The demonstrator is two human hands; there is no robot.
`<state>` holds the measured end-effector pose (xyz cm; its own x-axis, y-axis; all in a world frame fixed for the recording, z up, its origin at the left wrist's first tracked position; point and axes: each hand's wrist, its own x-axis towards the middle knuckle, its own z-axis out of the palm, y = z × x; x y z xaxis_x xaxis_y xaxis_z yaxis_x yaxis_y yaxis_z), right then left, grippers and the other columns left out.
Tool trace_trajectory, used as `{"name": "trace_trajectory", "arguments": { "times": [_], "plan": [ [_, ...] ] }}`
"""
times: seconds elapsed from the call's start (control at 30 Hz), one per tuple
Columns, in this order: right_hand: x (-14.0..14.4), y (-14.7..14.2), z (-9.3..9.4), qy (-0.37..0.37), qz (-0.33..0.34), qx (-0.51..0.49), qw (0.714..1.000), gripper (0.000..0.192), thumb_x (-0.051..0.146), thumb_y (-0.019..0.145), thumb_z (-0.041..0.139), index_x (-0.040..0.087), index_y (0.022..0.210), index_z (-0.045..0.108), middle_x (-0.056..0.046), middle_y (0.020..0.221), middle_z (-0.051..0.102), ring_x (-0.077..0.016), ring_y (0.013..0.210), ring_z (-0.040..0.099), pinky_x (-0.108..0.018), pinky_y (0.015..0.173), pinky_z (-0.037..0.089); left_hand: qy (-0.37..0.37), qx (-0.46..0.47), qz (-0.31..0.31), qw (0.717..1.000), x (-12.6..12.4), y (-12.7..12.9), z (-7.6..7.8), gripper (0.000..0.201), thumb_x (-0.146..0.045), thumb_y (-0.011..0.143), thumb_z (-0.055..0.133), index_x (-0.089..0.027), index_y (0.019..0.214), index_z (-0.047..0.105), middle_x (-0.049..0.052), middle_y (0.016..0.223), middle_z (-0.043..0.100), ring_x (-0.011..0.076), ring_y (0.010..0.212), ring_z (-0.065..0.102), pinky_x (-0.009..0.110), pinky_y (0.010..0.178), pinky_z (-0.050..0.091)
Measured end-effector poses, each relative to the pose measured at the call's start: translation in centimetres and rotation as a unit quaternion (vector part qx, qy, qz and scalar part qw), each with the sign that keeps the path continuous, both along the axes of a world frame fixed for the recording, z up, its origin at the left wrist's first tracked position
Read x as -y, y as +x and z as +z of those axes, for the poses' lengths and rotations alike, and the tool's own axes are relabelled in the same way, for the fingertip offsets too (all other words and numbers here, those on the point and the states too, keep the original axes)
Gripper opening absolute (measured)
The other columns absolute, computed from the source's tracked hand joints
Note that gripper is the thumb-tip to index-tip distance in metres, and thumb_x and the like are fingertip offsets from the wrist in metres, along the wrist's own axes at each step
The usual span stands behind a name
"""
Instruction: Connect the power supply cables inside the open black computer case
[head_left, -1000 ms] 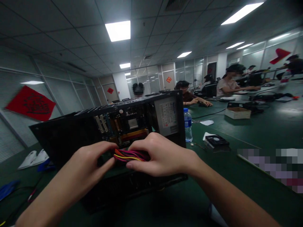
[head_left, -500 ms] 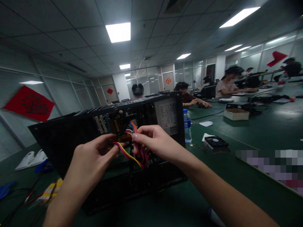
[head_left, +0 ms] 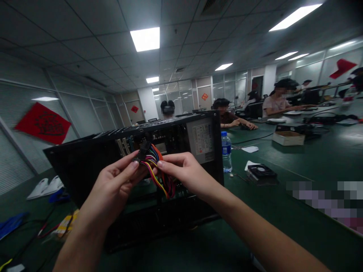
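Cable bundle (head_left: pixel 154 155) held up before an open computer case (head_left: pixel 159 223)

A bundle of multicoloured wires, ending in a black connector (head_left: pixel 145 148), is raised in front of the case's open side. The left hand (head_left: pixel 113 183) pinches the connector end between thumb and fingers; the right hand (head_left: pixel 185 168) grips the wires just beside it. The case lies on a green tabletop (head_left: pixel 306 162), a labelled silver power supply (head_left: pixel 202 139) in its upper right corner. The interior is dark, so where the wires' other end runs is hard to make out. Just right of the case stands a blue-capped water bottle (head_left: pixel 226 151); near that lies a black fan (head_left: pixel 261 171), with a shallow box (head_left: pixel 288 138) farther back. Beyond, two people (head_left: pixel 225 115) (head_left: pixel 276 105) sit at the tabletop.
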<state>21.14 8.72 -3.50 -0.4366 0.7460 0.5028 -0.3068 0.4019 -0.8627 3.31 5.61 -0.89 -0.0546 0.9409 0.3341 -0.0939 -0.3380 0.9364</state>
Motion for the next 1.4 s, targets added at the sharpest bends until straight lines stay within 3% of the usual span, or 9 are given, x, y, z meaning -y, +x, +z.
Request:
{"name": "trace_trajectory", "arguments": {
  "times": [0.23, 0.43, 0.67, 0.77, 0.9, 1.0, 1.17, 1.27, 1.4],
  "plan": [
    [-1.2, -2.0, -2.0, -0.066, 0.028, -0.017, 0.997, 0.032, 0.045, 0.081, 0.066, 0.014, 0.084, 0.073, -0.002, 0.076, 0.067, -0.0116, 0.065, 0.058, -0.023, 0.060, 0.048, 0.013, 0.030, 0.046, 0.998, -0.4, 0.6, -0.7, 0.061, -0.028, 0.060, 0.086, -0.017, 0.118, 0.069, 0.002, 0.075, 0.075, 0.0142, 0.071, 0.069, 0.023, 0.073, 0.057],
    [-2.0, -2.3, -2.6, -0.055, 0.044, 0.001, 0.998, 0.036, 0.048, 0.081, 0.065, 0.013, 0.086, 0.072, -0.003, 0.077, 0.065, -0.0116, 0.065, 0.058, -0.023, 0.057, 0.048, 0.023, 0.020, 0.040, 0.999, -1.2, 0.9, -1.6, 0.065, -0.031, 0.064, 0.083, -0.015, 0.124, 0.065, 0.004, 0.080, 0.074, 0.0134, 0.072, 0.068, 0.021, 0.069, 0.056],
    [-3.0, -2.4, -3.3, -0.012, 0.014, 0.052, 0.998, 0.034, 0.044, 0.090, 0.056, 0.012, 0.092, 0.070, -0.003, 0.077, 0.065, -0.0120, 0.064, 0.057, -0.023, 0.057, 0.045, 0.042, -0.021, 0.065, 0.997, -2.0, 1.6, -2.7, 0.059, -0.036, 0.069, 0.079, -0.018, 0.124, 0.066, 0.004, 0.089, 0.075, 0.0146, 0.078, 0.068, 0.022, 0.073, 0.055],
    [-2.9, -2.3, -3.4, 0.074, -0.053, 0.115, 0.989, 0.032, 0.036, 0.097, 0.048, 0.013, 0.089, 0.069, -0.003, 0.078, 0.067, -0.0125, 0.068, 0.058, -0.022, 0.060, 0.043, 0.053, -0.044, 0.077, 0.995, -2.4, 1.5, -3.1, 0.060, -0.038, 0.068, 0.080, -0.018, 0.122, 0.067, 0.005, 0.098, 0.074, 0.0182, 0.088, 0.068, 0.025, 0.078, 0.055],
    [-1.9, -1.6, -2.7, 0.235, -0.209, 0.295, 0.902, 0.041, 0.036, 0.101, 0.041, 0.014, 0.079, 0.067, -0.005, 0.075, 0.068, -0.0138, 0.067, 0.059, -0.025, 0.065, 0.039, 0.057, -0.044, 0.063, 0.995, -2.9, 0.8, -3.1, 0.059, -0.038, 0.067, 0.081, -0.016, 0.120, 0.068, 0.005, 0.093, 0.075, 0.0167, 0.084, 0.067, 0.023, 0.075, 0.053],
    [-1.3, -1.0, -2.1, 0.276, -0.284, 0.365, 0.842, 0.049, 0.048, 0.100, 0.039, 0.016, 0.078, 0.068, -0.006, 0.074, 0.068, -0.0154, 0.068, 0.062, -0.025, 0.064, 0.040, 0.052, -0.025, 0.051, 0.997, -2.9, 0.2, -2.8, 0.058, -0.035, 0.066, 0.082, -0.015, 0.119, 0.068, 0.004, 0.086, 0.074, 0.0140, 0.078, 0.066, 0.020, 0.070, 0.052],
    [-1.7, -0.6, -2.2, 0.374, -0.371, 0.303, 0.794, 0.035, 0.041, 0.101, 0.040, 0.014, 0.105, 0.062, -0.008, 0.096, 0.065, -0.0172, 0.083, 0.060, -0.028, 0.070, 0.047, 0.037, 0.013, 0.031, 0.999, -2.3, 0.3, -2.2, 0.056, -0.032, 0.067, 0.082, -0.015, 0.119, 0.067, 0.004, 0.082, 0.074, 0.0145, 0.072, 0.068, 0.022, 0.067, 0.055],
    [-2.2, -0.7, -2.8, 0.485, -0.410, 0.264, 0.726, 0.031, 0.018, 0.099, 0.038, 0.014, 0.127, 0.051, -0.013, 0.115, 0.056, -0.0207, 0.104, 0.054, -0.032, 0.080, 0.051, 0.031, 0.006, 0.026, 0.999, -2.1, 0.7, -2.1, 0.060, -0.033, 0.068, 0.081, -0.014, 0.122, 0.065, 0.007, 0.088, 0.075, 0.0188, 0.079, 0.071, 0.025, 0.070, 0.056],
    [-2.5, -0.6, -3.1, 0.577, -0.460, 0.237, 0.632, 0.026, 0.016, 0.098, 0.043, 0.018, 0.119, 0.057, -0.012, 0.120, 0.054, -0.0247, 0.119, 0.045, -0.034, 0.085, 0.049, 0.032, -0.035, 0.031, 0.998, -2.2, 1.1, -2.5, 0.064, -0.039, 0.071, 0.077, -0.013, 0.127, 0.062, 0.010, 0.099, 0.076, 0.0254, 0.093, 0.071, 0.033, 0.080, 0.057]
  ]
}}
